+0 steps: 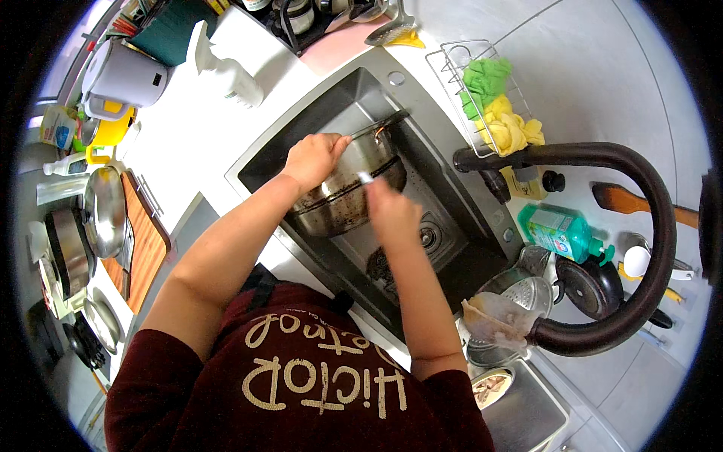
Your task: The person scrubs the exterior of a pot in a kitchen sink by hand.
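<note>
In the head view a steel pot (339,212) lies tilted on its side in the dark sink (480,260). Brown and black stains mark its outer wall. My left hand (317,161) grips the pot's upper rim. Over the stained wall my right hand (392,212) is blurred by motion, its fingers closed around a small whitish tool (366,177) whose kind is unclear. A dark, rough-looking clump (381,268), possibly a scouring pad, rests on the sink floor near the drain (428,237).
A dark curved faucet (658,226) arches over the right side, above a steel colander (525,294). Behind the sink stand a wire basket with cloths (487,85) and a green pump bottle (556,231). Leftward are a white spray bottle (231,79) and a wooden cutting board (148,243).
</note>
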### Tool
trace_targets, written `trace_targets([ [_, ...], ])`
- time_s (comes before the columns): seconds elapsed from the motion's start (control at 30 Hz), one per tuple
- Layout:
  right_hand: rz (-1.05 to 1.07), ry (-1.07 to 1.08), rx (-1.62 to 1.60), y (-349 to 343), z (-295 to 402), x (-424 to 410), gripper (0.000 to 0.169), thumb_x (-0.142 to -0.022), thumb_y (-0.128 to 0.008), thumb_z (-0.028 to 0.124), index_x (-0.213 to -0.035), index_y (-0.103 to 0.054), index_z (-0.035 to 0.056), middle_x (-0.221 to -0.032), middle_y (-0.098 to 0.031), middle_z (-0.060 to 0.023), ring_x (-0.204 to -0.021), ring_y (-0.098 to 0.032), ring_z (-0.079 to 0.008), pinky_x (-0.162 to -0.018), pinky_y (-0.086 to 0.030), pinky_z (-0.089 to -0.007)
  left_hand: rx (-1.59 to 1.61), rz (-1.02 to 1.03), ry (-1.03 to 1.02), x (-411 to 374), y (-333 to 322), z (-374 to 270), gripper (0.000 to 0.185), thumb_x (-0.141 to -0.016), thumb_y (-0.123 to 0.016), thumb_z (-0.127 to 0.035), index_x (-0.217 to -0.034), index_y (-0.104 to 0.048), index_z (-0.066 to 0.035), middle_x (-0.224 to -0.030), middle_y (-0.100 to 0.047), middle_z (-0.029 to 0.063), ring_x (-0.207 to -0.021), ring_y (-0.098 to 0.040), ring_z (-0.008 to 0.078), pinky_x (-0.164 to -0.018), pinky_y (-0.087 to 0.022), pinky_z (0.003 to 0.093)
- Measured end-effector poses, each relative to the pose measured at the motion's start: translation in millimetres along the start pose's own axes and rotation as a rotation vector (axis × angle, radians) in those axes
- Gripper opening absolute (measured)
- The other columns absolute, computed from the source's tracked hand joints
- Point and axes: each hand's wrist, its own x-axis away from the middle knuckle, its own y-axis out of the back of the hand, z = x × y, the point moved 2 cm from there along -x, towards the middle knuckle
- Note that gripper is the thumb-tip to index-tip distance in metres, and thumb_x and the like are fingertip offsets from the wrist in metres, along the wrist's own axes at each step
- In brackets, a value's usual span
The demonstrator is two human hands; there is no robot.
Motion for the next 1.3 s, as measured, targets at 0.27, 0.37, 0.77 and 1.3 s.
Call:
trace_targets([
  [0.27,-0.062,0.062,0.0,-3,-1,1,0.026,-0.097,-0.053,0.029,-0.082,-0.052,0.0083,-0.061,-0.063,-0.0123,-0.054,-0.064,-0.034,-0.049,-0.05,-0.0465,-0.003,0.012,0.017,-1,2,-1,0.047,-0.1,-0.042,-0.046,-0.091,-0.068,-0.008,-0.081,-0.067,0.0191,-0.084,-0.064,0.0408,-0.076,-0.05,0.0489],
  [0.37,-0.064,0.034,0.0,-2,-4,1,0.024,-0.096,-0.054,0.029,-0.083,-0.052,0.0085,-0.063,-0.064,-0.0128,-0.055,-0.064,-0.0342,-0.049,-0.05,-0.047,-0.018,0.018,0.026,0,0,-2,0.047,-0.1,-0.042,-0.046,-0.092,-0.068,-0.008,-0.082,-0.067,0.0195,-0.085,-0.064,0.0409,-0.077,-0.05,0.049],
  [0.77,-0.094,0.119,-0.017,-8,-5,3,0.024,-0.096,-0.055,0.028,-0.082,-0.05,0.0094,-0.061,-0.063,-0.0119,-0.054,-0.064,-0.0331,-0.049,-0.05,-0.0441,-0.004,0.006,0.029,0,1,-3,0.047,-0.099,-0.042,-0.046,-0.093,-0.069,-0.008,-0.085,-0.068,0.0203,-0.086,-0.064,0.041,-0.077,-0.05,0.0489],
  [1.3,-0.052,-0.087,-0.084,-3,-21,-3,0.026,-0.097,-0.052,0.032,-0.084,-0.051,0.0091,-0.063,-0.063,-0.0148,-0.058,-0.063,-0.0393,-0.052,-0.048,-0.0517,-0.056,-0.038,-0.009,2,1,1,0.047,-0.1,-0.042,-0.046,-0.09,-0.068,-0.008,-0.079,-0.067,0.0201,-0.081,-0.064,0.0417,-0.074,-0.05,0.0488],
])
